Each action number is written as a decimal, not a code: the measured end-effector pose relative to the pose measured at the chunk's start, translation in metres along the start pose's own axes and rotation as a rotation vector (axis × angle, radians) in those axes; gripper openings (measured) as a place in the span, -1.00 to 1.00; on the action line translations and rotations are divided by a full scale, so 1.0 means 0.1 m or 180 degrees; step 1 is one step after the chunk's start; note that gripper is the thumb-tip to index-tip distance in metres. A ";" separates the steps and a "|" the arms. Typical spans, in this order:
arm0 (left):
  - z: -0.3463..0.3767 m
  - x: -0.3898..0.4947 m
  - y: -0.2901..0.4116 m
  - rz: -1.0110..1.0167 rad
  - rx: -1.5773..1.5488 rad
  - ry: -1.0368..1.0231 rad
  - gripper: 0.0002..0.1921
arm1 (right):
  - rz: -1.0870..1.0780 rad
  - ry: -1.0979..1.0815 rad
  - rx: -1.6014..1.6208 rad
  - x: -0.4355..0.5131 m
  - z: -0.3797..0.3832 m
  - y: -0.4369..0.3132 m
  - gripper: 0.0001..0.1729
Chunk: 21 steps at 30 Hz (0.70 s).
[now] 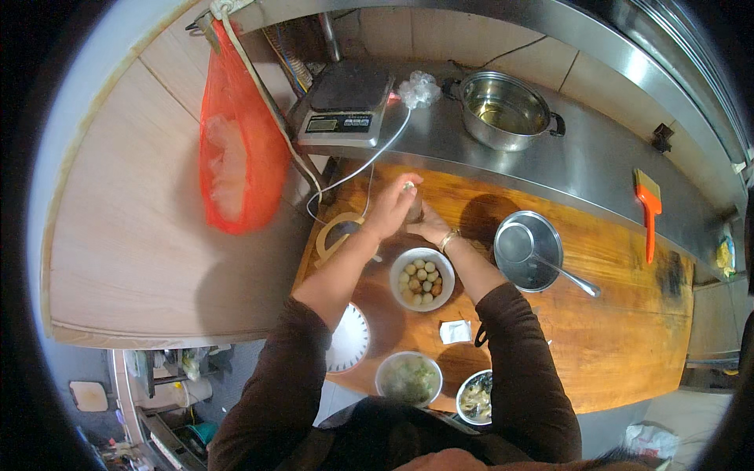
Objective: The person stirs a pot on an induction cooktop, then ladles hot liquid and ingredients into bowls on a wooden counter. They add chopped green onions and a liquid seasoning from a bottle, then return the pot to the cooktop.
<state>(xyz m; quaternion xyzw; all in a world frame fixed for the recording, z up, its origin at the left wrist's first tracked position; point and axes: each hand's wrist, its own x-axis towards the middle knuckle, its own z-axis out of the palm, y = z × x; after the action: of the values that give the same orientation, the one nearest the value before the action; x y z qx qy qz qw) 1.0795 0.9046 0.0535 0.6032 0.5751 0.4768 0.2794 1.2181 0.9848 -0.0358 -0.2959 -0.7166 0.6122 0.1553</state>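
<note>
Both my hands are raised over the back left of the wooden table, around a small cylindrical container (414, 212). My left hand (387, 209) grips its upper part, where a whitish end shows between the fingers. My right hand (431, 225), with a bracelet at the wrist, holds the lower part; the fingers hide most of it. Just nearer to me stands a white bowl (393, 278) of pale and browned balls (420, 281). A small white packet (455, 332) lies in front of that bowl.
A steel pot (556, 268) with a ladle (580, 284) stands right of my right forearm. Bowls of green soup (409, 378) and dark-and-pale food (476, 400) sit near me. A kitchen scale (341, 120), a two-handled pot (506, 138) and an orange-handled brush (650, 212) occupy the steel shelf.
</note>
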 end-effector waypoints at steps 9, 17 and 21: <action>-0.20 0.15 0.03 -0.0153 -0.0061 -0.0299 -0.54 | 0.0079 -0.0176 -0.0536 -0.22 -0.25 -0.39 0.16; -0.51 -0.53 0.54 -0.0828 -0.0576 0.0355 -0.47 | -0.0149 0.0996 -0.1688 -0.77 -0.36 -0.47 -0.12; -1.33 -2.00 1.19 0.0341 0.0100 0.0557 -0.67 | -0.0927 0.0728 -0.1373 -1.53 -0.04 -1.41 -0.59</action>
<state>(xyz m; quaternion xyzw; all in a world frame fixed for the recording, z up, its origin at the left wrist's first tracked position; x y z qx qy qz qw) 1.0345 0.6628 0.1598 0.5934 0.5717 0.5328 0.1928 1.3068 0.8835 0.1227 -0.2832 -0.8431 0.3794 0.2550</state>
